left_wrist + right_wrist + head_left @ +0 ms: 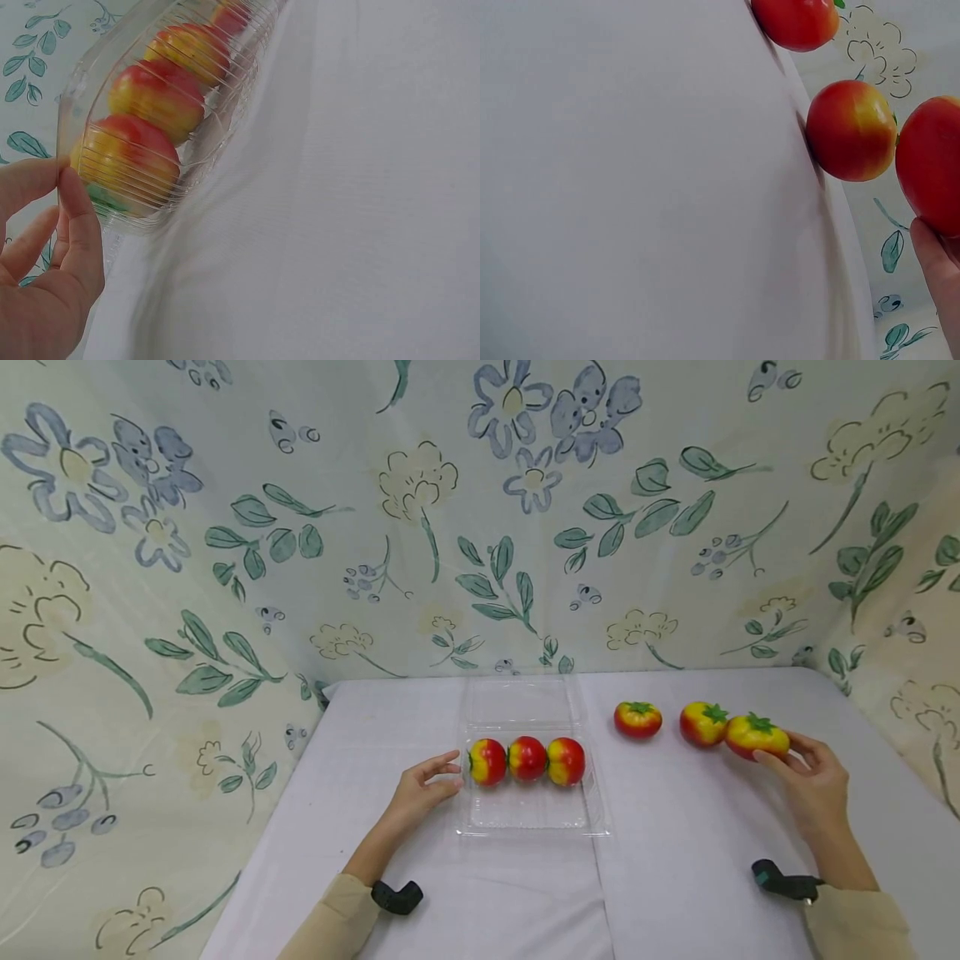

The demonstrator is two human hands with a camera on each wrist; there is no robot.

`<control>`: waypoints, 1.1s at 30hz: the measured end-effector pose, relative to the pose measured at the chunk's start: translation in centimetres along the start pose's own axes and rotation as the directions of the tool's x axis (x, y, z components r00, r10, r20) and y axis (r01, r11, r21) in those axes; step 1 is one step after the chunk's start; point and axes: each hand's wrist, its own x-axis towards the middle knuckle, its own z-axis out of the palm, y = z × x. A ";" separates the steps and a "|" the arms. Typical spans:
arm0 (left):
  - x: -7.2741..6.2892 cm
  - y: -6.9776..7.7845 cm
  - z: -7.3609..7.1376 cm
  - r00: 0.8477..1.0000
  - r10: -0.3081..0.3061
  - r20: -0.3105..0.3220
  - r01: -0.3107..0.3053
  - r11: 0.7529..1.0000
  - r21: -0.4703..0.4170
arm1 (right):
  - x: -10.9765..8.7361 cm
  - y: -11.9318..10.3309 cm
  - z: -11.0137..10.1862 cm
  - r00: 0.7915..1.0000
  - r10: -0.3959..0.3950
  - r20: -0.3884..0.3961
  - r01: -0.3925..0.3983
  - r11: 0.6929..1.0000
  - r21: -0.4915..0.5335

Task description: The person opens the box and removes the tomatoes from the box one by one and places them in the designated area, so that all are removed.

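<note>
My left hand [423,791] pinches the left rim of a clear plastic clamshell box [525,814] between thumb and finger. Three red-and-yellow fruits [527,758] with green leafy tops sit in a row inside it. On the right, my right hand [817,781] grips another such fruit [756,737], thumb at its near side and fingers round the right end. That fruit is right beside a second loose fruit [701,724]. In the right wrist view the held fruit [934,165] is raised off the white cloth, with the thumb [930,251] against it.
A third loose fruit [637,720] lies between the box and the held fruit. The box's lid [517,700] lies folded back toward the flowered curtain [480,527]. White cloth [525,893] covers the table.
</note>
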 end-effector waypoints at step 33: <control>-0.1 -0.2 -0.1 1.000 0.025 0.000 -0.025 1.000 -0.002 | 3.8 0.2 -0.9 0.969 0.204 -0.139 -0.185 0.973 0.137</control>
